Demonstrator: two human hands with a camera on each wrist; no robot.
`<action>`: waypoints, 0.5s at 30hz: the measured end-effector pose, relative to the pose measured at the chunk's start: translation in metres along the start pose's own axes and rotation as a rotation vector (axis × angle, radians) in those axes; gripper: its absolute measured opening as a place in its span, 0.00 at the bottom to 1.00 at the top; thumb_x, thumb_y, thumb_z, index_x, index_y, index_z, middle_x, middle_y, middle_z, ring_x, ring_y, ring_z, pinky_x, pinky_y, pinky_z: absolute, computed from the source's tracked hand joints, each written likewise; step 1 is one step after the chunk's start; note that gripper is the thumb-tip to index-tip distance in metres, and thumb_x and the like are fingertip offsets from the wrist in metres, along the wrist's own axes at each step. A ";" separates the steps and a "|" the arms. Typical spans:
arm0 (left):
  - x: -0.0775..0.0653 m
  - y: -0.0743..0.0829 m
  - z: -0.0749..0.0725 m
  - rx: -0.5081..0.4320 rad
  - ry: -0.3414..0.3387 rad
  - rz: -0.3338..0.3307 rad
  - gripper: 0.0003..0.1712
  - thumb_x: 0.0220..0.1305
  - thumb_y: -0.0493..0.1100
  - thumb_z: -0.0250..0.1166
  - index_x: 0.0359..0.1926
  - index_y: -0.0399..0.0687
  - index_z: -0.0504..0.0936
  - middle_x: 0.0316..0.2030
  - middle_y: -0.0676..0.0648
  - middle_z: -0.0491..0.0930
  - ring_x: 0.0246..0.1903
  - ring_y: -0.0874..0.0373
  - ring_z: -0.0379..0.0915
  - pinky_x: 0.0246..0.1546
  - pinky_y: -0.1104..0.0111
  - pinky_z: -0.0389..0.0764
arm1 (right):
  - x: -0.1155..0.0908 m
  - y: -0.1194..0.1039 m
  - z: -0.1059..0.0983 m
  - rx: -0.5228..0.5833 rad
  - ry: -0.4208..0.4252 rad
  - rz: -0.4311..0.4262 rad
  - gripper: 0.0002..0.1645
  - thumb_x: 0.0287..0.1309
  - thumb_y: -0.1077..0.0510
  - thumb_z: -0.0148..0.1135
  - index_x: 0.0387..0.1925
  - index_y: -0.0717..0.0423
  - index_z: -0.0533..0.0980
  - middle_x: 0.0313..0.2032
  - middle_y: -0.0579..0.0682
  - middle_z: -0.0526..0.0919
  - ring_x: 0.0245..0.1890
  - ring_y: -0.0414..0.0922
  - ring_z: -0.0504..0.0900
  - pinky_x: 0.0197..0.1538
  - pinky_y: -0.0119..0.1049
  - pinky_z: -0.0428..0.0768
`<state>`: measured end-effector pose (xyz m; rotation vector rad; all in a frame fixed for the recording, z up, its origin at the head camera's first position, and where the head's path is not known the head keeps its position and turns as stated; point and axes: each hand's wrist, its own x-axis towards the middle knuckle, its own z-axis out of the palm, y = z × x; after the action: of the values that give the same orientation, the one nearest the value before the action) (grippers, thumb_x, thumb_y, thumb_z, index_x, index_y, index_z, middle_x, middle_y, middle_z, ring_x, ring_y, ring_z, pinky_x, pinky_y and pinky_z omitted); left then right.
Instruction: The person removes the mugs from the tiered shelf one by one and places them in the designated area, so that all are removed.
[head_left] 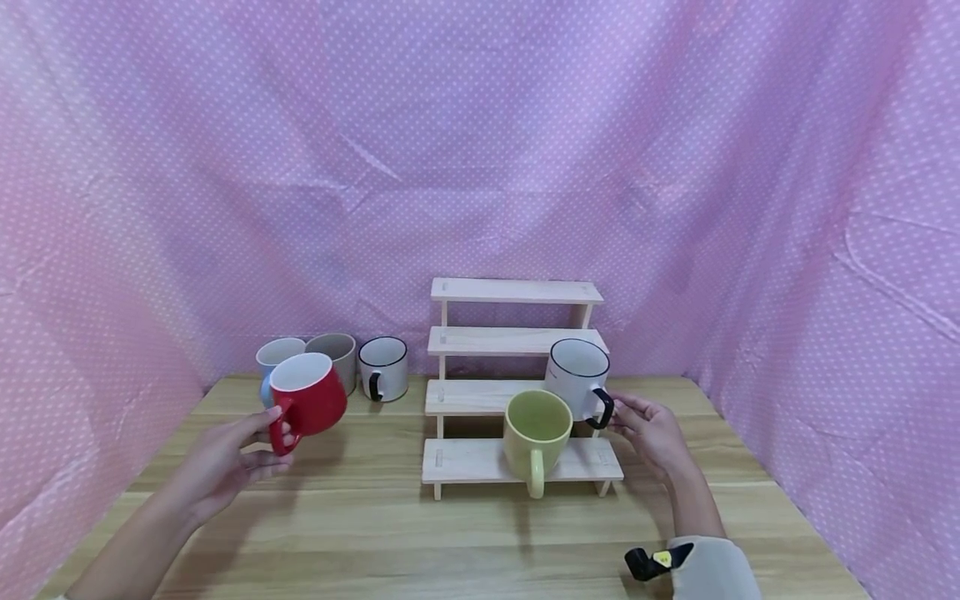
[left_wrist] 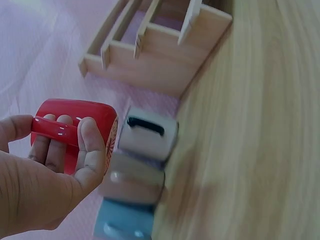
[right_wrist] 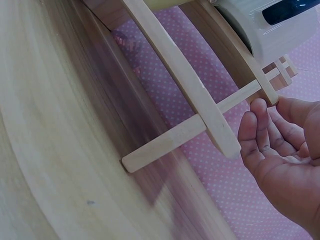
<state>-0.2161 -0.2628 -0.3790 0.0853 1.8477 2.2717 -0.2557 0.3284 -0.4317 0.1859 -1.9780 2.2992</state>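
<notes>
My left hand (head_left: 225, 462) grips a red mug (head_left: 318, 402) by its handle, in the air at the left. The mug is white inside and tilts a little. In the left wrist view, its red handle (left_wrist: 55, 130) lies between thumb and fingers. My right hand (head_left: 651, 433) is at the right side of a four-step wooden display stand (head_left: 517, 290). In the right wrist view, its thumb and fingertips pinch the end of a shelf (right_wrist: 267, 87). Just above them, a white mug (head_left: 573, 379) with black rim and handle stands on that shelf. A yellow-green mug (head_left: 534, 437) stands on the lowest shelf.
Behind the red mug, a light blue mug (head_left: 279, 350), a grey mug (head_left: 339, 354) and another white mug (head_left: 384, 367) with a black handle stand in a row on the wooden table (head_left: 360, 533). Pink dotted cloth (head_left: 480, 167) hangs round the back and sides.
</notes>
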 end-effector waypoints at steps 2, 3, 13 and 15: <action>-0.002 -0.004 -0.010 -0.006 0.002 -0.003 0.18 0.80 0.43 0.54 0.37 0.46 0.88 0.34 0.49 0.82 0.35 0.47 0.86 0.44 0.58 0.89 | 0.000 0.000 0.000 0.004 0.005 -0.002 0.10 0.75 0.67 0.54 0.47 0.56 0.80 0.41 0.45 0.88 0.38 0.41 0.86 0.48 0.33 0.86; -0.003 -0.005 -0.014 -0.007 0.004 -0.006 0.18 0.80 0.43 0.54 0.37 0.47 0.88 0.34 0.49 0.82 0.35 0.48 0.86 0.44 0.58 0.88 | 0.000 0.000 0.000 0.002 0.003 -0.005 0.10 0.75 0.67 0.54 0.48 0.56 0.80 0.42 0.45 0.88 0.38 0.40 0.86 0.48 0.33 0.86; -0.013 -0.019 -0.053 -0.022 0.030 -0.059 0.18 0.81 0.44 0.52 0.39 0.53 0.89 0.37 0.50 0.81 0.37 0.46 0.87 0.46 0.56 0.88 | 0.001 0.000 0.001 -0.034 0.032 0.018 0.18 0.76 0.66 0.52 0.60 0.75 0.71 0.42 0.44 0.87 0.39 0.39 0.85 0.49 0.31 0.85; -0.015 -0.021 -0.059 -0.023 0.052 -0.077 0.18 0.80 0.44 0.53 0.38 0.55 0.89 0.38 0.49 0.82 0.37 0.46 0.87 0.46 0.55 0.88 | 0.001 -0.001 0.002 -0.035 0.034 0.019 0.17 0.76 0.65 0.52 0.60 0.73 0.71 0.42 0.43 0.88 0.39 0.39 0.85 0.49 0.31 0.85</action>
<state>-0.2092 -0.3181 -0.4102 -0.0484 1.8170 2.2621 -0.2561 0.3263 -0.4306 0.1258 -2.0101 2.2620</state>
